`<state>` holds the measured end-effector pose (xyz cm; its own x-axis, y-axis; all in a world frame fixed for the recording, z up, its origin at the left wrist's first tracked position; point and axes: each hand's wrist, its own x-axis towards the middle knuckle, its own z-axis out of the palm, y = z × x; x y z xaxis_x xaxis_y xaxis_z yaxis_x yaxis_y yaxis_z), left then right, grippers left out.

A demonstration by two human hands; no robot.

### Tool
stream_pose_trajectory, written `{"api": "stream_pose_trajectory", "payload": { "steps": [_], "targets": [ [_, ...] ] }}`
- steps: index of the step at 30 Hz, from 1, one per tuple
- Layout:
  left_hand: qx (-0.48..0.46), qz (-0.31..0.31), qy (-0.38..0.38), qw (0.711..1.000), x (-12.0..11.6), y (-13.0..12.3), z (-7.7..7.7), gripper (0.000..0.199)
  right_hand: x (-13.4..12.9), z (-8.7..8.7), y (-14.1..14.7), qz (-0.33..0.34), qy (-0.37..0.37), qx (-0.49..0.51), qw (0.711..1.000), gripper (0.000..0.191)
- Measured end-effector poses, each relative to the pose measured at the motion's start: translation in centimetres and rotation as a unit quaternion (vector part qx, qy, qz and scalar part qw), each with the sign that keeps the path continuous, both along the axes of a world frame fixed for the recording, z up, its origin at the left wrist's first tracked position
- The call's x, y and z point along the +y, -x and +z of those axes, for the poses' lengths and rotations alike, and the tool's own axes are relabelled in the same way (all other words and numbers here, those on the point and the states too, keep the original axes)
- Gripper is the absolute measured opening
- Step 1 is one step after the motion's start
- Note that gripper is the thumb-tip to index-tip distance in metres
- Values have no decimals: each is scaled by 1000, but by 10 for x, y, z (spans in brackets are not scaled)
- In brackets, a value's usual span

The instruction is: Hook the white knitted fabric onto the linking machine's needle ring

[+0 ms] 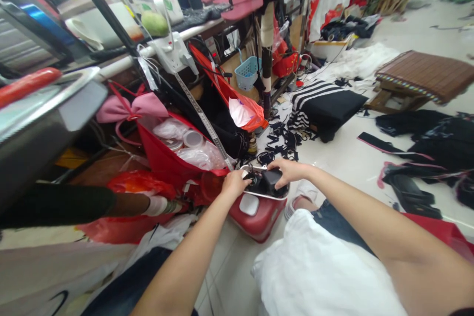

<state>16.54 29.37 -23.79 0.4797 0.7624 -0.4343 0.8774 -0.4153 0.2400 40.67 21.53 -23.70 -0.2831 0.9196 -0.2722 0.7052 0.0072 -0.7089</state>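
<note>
- Left hand (234,182) closed on the dark object (267,182), whose kind is hard to tell here
- Right hand (288,170) half-curled over its top, steadying it
- Red case (255,219) just below both hands, bearing it

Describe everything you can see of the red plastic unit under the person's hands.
The red plastic unit is glossy and rounded, and it sits on pale floor tiles. A white rounded pad lies on its upper face. Beyond the pad, a white rim borders black parts, which the left hand and right hand touch. Those parts are too covered to identify, and the unit's purpose cannot be told.
</note>
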Motion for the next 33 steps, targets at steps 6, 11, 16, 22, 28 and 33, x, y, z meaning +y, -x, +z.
{"api": "stream_pose_trajectory", "payload": {
  "steps": [6, 11, 16, 22, 28, 33],
  "targets": [
    [2, -86, 39, 996, 7, -19, -5, 53, 2, -5, 1, 37, 3, 7, 999, 75],
    [2, -129, 39, 991, 20, -22, -3, 86, 3, -11, 5, 39, 12, 42, 998, 76],
    [-4, -90, 1, 996, 11, -26, -6, 76, 3, -12, 1, -10, 25, 154, 988, 70],
    [11, -50, 2, 999, -2, -27, -5, 87, -1, 4, -25, -133, 60, 404, 903, 44],
    [6, -47, 18, 999, -3, -29, 1, 59, -2, 10, -27, -240, 102, 569, 780, 38],
    [-11, -56, 30, 998, 10, -9, 14, 38, 1, 31, -16, -283, 90, 669, 681, 43]
  ]
}}
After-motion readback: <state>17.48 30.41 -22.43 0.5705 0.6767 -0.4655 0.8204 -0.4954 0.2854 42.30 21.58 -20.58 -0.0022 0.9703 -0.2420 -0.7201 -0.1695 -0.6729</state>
